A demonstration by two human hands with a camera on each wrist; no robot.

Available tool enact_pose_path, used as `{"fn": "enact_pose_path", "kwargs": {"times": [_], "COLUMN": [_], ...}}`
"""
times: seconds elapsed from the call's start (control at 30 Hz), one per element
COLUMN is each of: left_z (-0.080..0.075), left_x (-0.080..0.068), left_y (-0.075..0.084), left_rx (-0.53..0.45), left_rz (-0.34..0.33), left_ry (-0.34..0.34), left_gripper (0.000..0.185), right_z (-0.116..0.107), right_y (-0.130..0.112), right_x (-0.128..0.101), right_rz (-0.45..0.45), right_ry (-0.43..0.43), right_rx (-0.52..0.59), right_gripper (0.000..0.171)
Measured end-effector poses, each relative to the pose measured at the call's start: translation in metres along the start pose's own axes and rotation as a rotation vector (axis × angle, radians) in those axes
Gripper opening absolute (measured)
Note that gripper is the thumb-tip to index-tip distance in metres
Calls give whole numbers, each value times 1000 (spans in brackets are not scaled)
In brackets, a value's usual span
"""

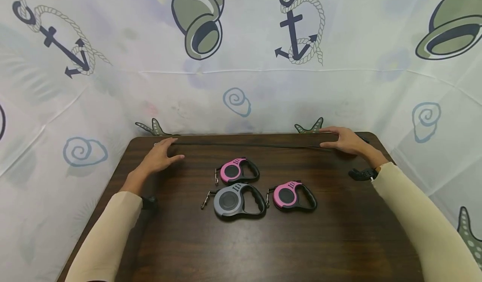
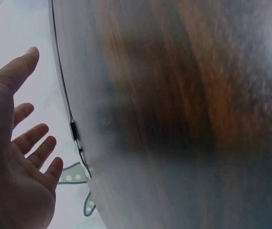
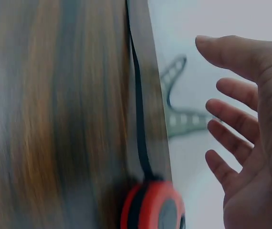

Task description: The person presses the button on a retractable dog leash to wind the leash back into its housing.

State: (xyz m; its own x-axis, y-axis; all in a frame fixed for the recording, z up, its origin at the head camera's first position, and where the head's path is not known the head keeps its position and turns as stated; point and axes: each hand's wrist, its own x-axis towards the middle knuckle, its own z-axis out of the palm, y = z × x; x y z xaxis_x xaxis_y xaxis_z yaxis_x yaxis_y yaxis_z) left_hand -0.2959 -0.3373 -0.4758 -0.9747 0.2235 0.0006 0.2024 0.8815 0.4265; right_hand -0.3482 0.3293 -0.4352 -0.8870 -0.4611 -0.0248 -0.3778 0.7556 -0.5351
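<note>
I see both my hands open: left hand point(image 1: 160, 158) and right hand point(image 1: 344, 141) hover by the black leash strap point(image 1: 248, 145) along the table's point(image 1: 241, 240) far edge (red leash case point(image 3: 152, 207) at its right end); I'd lift away slowly, so the strap stays straight

Dark wood-grain table point(image 1: 241, 248) w/ a pale nautical-print sheet point(image 1: 113, 93) hung behind & around it: anchors point(image 1: 299, 26), green hats point(image 1: 199, 20), blue spiral shells, starfish. Creases in the fabric, light's soft & even.
</note>
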Motion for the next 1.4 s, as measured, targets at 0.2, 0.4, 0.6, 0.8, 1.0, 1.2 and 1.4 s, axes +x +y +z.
{"fn": "enact_pose_path", "kwargs": {"times": [0.2, 0.4, 0.6, 0.8, 1.0, 1.2, 1.4], "left_z": [-3, -3, 1, 4, 7, 8, 5], "left_x": [0, -1, -1, 0, 0, 3, -1], "left_y": [-6, -13, -16, -18, -18, -20, -20], "left_rx": [35, 32, 71, 82, 82, 104, 107], "left_rz": [-10, -38, -33, -47, -51, -54, -49], "left_ry": [-27, -51, -81, -90, -111, -106, -74], "left_gripper": [89, 91, 93, 96, 96, 94, 97], "right_z": [-16, -21, -21, -13, -6, -6, -7], "right_y": [25, 49, 68, 86, 95, 96, 102], "right_x": [-12, -22, -27, -25, -25, -24, -24], "right_rz": [103, 208, 203, 174, 149, 164, 111], "right_ry": [-5, -6, 25, 35, 29, 28, 77], "right_rx": [-22, -47, -41, -104, -139, -158, -183], "right_gripper": [67, 72, 72, 74, 73, 73, 79]}}
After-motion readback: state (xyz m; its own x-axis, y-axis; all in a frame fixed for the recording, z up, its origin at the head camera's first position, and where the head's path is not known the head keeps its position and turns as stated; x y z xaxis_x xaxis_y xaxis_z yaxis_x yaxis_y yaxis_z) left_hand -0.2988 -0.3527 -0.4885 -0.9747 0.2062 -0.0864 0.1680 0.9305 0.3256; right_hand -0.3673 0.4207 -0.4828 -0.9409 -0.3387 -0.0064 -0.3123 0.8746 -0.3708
